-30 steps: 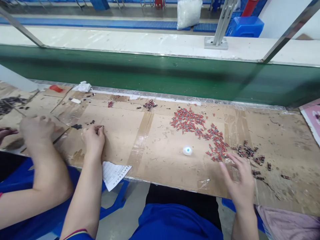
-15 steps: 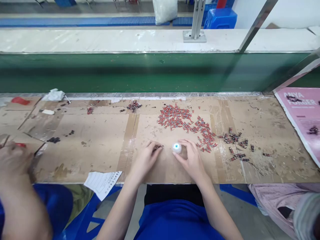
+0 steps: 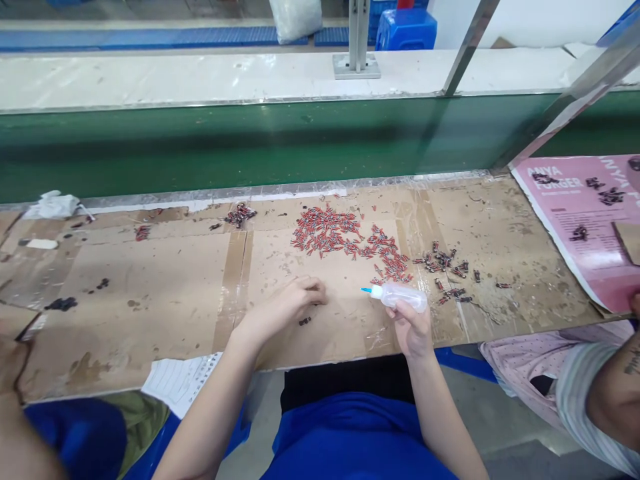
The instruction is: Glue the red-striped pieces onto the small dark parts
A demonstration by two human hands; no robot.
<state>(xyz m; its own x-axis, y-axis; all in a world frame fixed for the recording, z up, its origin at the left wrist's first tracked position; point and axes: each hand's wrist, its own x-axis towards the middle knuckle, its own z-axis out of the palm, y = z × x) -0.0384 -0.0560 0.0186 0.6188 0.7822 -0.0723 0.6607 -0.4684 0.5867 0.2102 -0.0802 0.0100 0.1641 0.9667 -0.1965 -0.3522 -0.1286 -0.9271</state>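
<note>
My right hand (image 3: 414, 327) is closed around a clear squeeze bottle (image 3: 403, 297) with a white cap and a blue pointed tip. The bottle lies sideways in the grip, its tip facing left toward my other hand. My left hand (image 3: 300, 297) rests low over the cardboard with its fingers curled down. Something small and dark shows under its fingertips, too hidden to name. Just below that hand, a few small dark pieces (image 3: 305, 321) lie on the cardboard. Beyond both hands spreads a pile of small red parts with metallic ends (image 3: 325, 230).
Dark-and-red parts (image 3: 443, 260) lie to the right, and a small cluster (image 3: 241, 215) at the back. A lined paper sheet (image 3: 177, 383) overhangs the front edge. A pink poster (image 3: 565, 207) lies at right. Co-workers sit on both sides. A green barrier (image 3: 200, 157) runs behind the table.
My right hand has tipped the bottle from upright to sideways. My left hand's fingers have turned downward, and small dark pieces now show below it. The view has swung right.
</note>
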